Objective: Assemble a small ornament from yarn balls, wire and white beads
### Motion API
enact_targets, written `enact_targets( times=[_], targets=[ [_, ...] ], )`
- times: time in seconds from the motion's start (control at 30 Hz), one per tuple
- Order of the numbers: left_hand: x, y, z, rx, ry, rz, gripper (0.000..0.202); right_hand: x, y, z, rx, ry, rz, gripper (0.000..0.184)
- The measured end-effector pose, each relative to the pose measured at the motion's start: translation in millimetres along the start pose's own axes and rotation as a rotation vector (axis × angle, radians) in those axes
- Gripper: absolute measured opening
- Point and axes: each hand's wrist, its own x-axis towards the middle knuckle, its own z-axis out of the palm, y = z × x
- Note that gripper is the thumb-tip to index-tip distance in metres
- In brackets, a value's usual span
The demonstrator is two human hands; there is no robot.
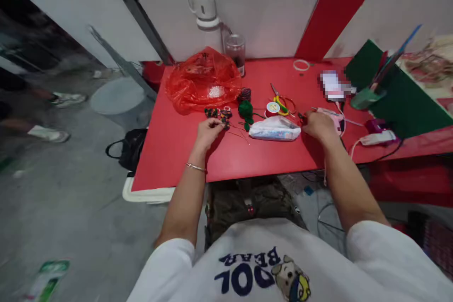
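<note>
My left hand [208, 131] rests on the red table [226, 158] with its fingers pinched at a small pile of dark beads and thin wires [218, 114]. My right hand [317, 125] is curled closed beside a white plastic bag [276, 129], and seems to pinch a small dark thing I cannot make out. Green yarn [245, 110] lies between the beads and the bag. Yellow-handled scissors [279, 100] and a round tape spool [272, 108] lie just beyond.
A red plastic bag [203, 80] sits at the back left, a clear jar [235, 51] behind it, a mug [202, 4] on the wall. A green board [399, 94] and power strip [377, 138] lie right. A black bag [129, 148] sits on the floor left.
</note>
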Motion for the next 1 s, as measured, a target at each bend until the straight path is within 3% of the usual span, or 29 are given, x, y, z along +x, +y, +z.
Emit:
enact_targets(
  times=[0.13,0.2,0.3,0.4,0.47,0.6,0.67,0.77,0.87,1.0],
  targets=[
    [-1,5,2.1,0.006,0.027,-0.024,0.018,-6,9,4,0.07,0.02,0.063,0.048],
    [-2,7,2.6,0.024,0.034,-0.054,0.013,-15,16,10,0.192,0.1,0.104,0.055],
    [-4,10,3.3,0.038,0.034,-0.046,0.007,-31,25,20,0.476,0.228,0.128,0.062],
    [-3,7,4.5,0.066,0.07,0.019,0.016,-45,16,24,0.865,0.217,-0.013,0.068],
    [-2,3,5.3,0.103,0.095,0.08,0.024,-51,-6,23,1.028,0.198,-0.194,0.067],
    [2,-7,4.8,0.224,0.072,0.18,0.026,-57,-72,18,1.125,0.137,-0.467,0.064],
    [1,-9,3.5,0.319,0.045,0.23,0.035,-56,-105,16,1.084,0.045,-0.496,0.061],
    [-2,-8,1.7,0.503,0.059,0.331,0.042,-53,-143,10,0.821,0.066,-0.459,0.057],
    [-6,-4,0.7,0.64,0.091,0.388,0.038,-49,-166,-3,0.618,0.052,-0.347,0.055],
    [-7,-1,-0.7,0.694,0.05,0.412,0.031,-44,-186,-13,0.555,0.011,-0.326,0.041]
  ],
)
